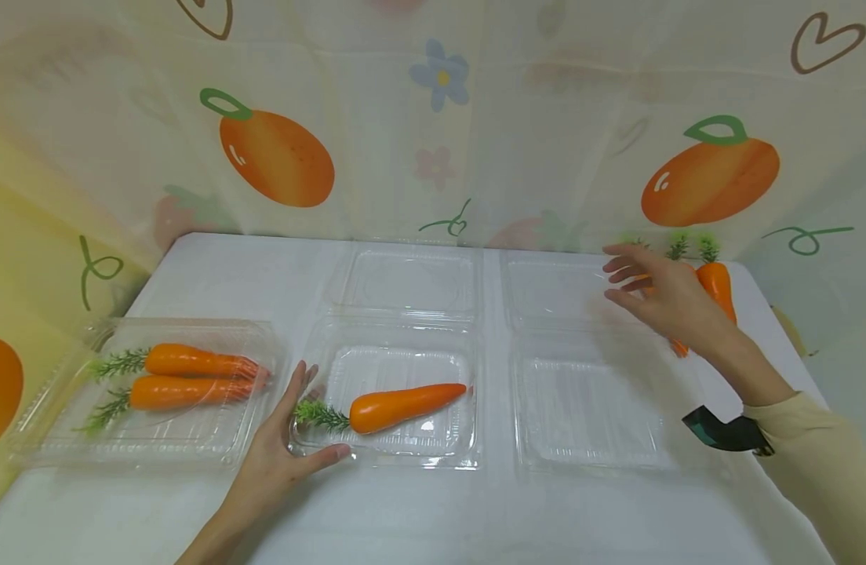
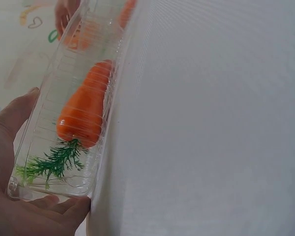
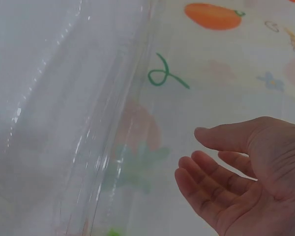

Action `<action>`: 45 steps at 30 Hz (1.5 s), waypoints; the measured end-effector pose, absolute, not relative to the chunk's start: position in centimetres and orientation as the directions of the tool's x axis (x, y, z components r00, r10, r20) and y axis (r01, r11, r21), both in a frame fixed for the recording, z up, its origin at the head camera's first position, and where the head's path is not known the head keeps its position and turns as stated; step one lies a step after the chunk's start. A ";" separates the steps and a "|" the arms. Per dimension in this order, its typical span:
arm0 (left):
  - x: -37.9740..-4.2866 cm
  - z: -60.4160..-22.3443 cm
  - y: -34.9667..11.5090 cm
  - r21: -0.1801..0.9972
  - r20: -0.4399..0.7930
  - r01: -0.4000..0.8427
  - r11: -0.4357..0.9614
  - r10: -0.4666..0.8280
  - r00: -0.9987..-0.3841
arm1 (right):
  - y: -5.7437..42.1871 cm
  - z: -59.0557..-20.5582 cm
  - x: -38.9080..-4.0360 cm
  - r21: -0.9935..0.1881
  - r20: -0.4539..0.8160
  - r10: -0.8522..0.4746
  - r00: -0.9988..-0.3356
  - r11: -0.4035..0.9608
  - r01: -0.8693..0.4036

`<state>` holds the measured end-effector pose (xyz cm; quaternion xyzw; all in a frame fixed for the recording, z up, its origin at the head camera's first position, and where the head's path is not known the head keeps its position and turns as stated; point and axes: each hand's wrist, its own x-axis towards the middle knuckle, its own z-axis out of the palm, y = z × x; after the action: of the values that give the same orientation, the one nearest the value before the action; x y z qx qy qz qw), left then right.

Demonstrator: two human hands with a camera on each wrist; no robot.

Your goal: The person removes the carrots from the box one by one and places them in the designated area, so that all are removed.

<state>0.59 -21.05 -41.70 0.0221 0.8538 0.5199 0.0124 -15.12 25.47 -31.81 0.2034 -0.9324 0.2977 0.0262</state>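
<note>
My left hand holds the left end of an open clear plastic container, thumb by its near edge and fingers at its left side. One orange toy carrot with green leaves lies in this container; the left wrist view shows the carrot through the plastic wall. My right hand, fingers loosely bent and holding nothing, hovers at the back right, in front of several carrots that it partly hides. In the right wrist view the right hand has a gap between thumb and fingers.
At the left, a clear container holds two carrots, leaves to the left. Another open clear container with its lid folded back lies right of the middle one. A printed curtain rises behind the white table.
</note>
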 end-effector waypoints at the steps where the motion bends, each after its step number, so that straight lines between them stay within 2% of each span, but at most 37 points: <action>1: 0.6 -41.7 -21.1 0.887 0.002 0.024 0.460 0.049 -0.999 | 25.3 -31.9 -15.1 -0.538 0.177 -0.378 -0.909 0.736 -0.411; 12: 0.7 -41.6 -21.1 0.900 -0.014 0.008 0.435 0.047 -0.999 | 22.4 -32.0 -14.3 -0.526 0.182 -0.486 -0.854 0.686 -0.503; 18: 0.6 -41.6 -21.0 0.904 -0.020 0.005 0.427 0.054 -0.998 | 21.3 -32.7 -13.9 -0.480 0.132 -0.595 -0.793 0.661 -0.576; 25: 0.6 -41.5 -21.0 0.902 -0.014 0.008 0.432 0.049 -0.999 | 20.4 -33.2 -13.6 -0.491 0.052 -0.653 -0.755 0.642 -0.589; 45: 0.5 -41.5 -20.9 0.906 -0.013 0.011 0.423 0.053 -0.998 | 17.4 -33.9 -13.1 -0.475 -0.009 -0.679 -0.734 0.649 -0.594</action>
<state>0.51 -20.95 -41.54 0.0190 0.8431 0.5370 0.0200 -13.12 17.36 -33.86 0.3525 -0.9031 0.2267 -0.0935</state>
